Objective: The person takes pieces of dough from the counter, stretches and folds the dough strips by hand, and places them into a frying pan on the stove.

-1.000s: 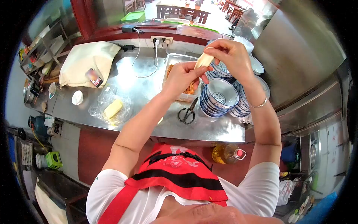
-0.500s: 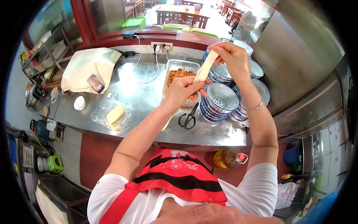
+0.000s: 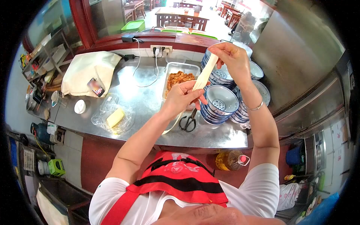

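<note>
A pale, flat strip of dough is held up at a slant over the counter, between my two hands. My right hand pinches its upper end with thumb and fingers. Lower down, my left hand has its fingers closed round the strip. A thin pale length hangs beneath my left hand toward the counter edge. Behind that hand stands a clear plastic tub of reddish-brown chopped food. Black-handled scissors lie just below, partly hidden under my left hand.
Stacks of blue-and-white bowls crowd the counter's right side. Leftward on the steel counter are a yellow block on plastic wrap, a white cup, a cloth with a phone, and a white cable. An oil jug stands below.
My left hand has shifted slightly left and down, and more of the pale length shows under it. The right hand keeps its pinch on the upper end.
</note>
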A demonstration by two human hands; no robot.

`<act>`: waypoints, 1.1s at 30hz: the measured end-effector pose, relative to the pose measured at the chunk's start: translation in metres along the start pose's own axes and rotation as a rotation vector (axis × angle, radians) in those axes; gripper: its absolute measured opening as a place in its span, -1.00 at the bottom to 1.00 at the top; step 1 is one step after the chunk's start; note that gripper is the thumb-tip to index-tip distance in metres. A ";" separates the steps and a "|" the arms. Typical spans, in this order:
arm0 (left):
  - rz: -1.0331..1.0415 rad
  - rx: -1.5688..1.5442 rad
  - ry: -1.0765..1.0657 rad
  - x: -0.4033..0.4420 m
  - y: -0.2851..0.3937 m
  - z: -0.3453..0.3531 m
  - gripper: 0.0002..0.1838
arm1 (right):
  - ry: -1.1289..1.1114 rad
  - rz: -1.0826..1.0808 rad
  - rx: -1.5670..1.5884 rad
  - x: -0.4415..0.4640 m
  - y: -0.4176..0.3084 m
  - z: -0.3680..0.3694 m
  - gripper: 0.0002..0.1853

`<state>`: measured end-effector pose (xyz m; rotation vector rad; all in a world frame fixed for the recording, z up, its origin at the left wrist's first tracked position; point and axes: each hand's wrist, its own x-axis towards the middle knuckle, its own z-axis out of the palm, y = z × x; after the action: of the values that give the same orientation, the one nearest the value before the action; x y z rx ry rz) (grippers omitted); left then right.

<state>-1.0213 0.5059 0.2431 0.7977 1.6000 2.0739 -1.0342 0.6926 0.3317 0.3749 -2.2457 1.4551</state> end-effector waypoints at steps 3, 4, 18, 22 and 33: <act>-0.037 0.058 -0.001 -0.002 0.003 0.002 -0.70 | 0.023 -0.019 -0.015 0.003 0.005 -0.001 -0.85; -0.032 0.037 -0.009 -0.002 0.003 0.002 -0.69 | 0.032 -0.041 -0.028 0.003 0.006 -0.001 -0.85; -0.049 0.181 0.025 0.020 0.006 -0.009 -0.76 | -0.211 0.187 0.256 -0.006 0.029 0.017 -0.65; 0.136 0.262 0.126 0.026 0.011 -0.008 -0.80 | -0.073 0.534 0.602 -0.025 0.026 0.029 -0.42; 0.143 0.211 0.316 0.042 0.035 -0.017 -0.78 | -0.202 0.171 0.297 -0.058 0.037 0.055 -0.76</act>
<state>-1.0628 0.5104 0.2819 0.6958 2.0110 2.2468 -1.0119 0.6573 0.2544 0.4483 -2.2626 1.9279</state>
